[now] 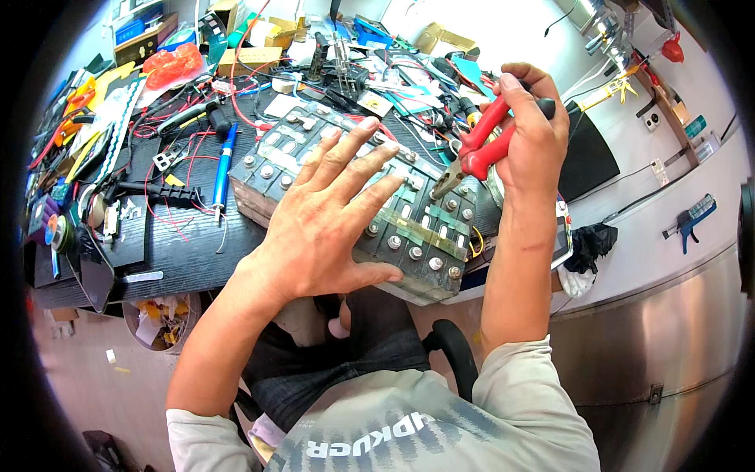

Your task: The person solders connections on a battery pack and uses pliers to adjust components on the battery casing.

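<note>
A battery pack of several grey cells side by side lies on the black workbench, with bolt terminals, metal links and strips of tape across its top. My left hand rests over the pack's middle, palm down and fingers spread, holding nothing. It hides part of the terminals. In my right hand, above the pack's right side, is a pair of pliers with red handles. Their metal jaws point down and left at a terminal near the far right edge; whether they touch it I cannot tell.
Loose wires, tools and papers crowd the back of the workbench. To the left lie a blue pen-shaped tool and a black-handled hammer-like tool. A waste bin stands below the bench edge. A chair armrest is beside me.
</note>
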The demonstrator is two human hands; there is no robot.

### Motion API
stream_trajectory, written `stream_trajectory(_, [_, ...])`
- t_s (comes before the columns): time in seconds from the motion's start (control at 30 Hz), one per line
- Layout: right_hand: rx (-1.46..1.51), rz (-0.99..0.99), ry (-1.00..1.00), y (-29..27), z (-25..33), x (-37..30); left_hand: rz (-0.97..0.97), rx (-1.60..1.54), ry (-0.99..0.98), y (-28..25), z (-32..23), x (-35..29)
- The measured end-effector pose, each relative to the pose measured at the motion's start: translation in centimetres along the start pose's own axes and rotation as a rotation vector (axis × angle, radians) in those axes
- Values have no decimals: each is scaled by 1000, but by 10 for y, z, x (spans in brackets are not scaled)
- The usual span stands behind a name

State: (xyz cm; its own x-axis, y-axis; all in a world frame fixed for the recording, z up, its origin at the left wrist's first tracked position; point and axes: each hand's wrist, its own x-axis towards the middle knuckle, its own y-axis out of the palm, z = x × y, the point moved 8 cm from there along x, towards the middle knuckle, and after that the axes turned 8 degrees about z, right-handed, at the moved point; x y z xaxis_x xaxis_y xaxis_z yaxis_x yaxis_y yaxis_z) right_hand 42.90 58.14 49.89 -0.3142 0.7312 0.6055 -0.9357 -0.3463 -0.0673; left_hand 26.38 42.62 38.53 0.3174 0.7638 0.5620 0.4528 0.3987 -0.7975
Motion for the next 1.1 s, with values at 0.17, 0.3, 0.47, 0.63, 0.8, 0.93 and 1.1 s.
stream_trajectory(0.17, [31,-23,-52,-5,4,-4,2,1,7,1,1,0])
stream_trajectory(0.3, [151,-83,140,-30,-26,16,-2,-4,11,-1,-1,1])
stream_trajectory(0.47, [169,-48,16,-28,-11,-4,-13,-28,19,1,0,1])
stream_trajectory(0.63, [177,-45,-80,-28,-5,-14,-10,3,3,-1,0,0])
stream_trajectory(0.8, [201,-32,-93,-24,-7,-4,-3,12,11,0,0,1])
stream_trajectory(0.93, [151,40,-83,-8,-12,13,19,4,10,3,0,2])
stream_trajectory(1.1, [95,100,-60,1,-15,19,6,22,6,0,0,1])
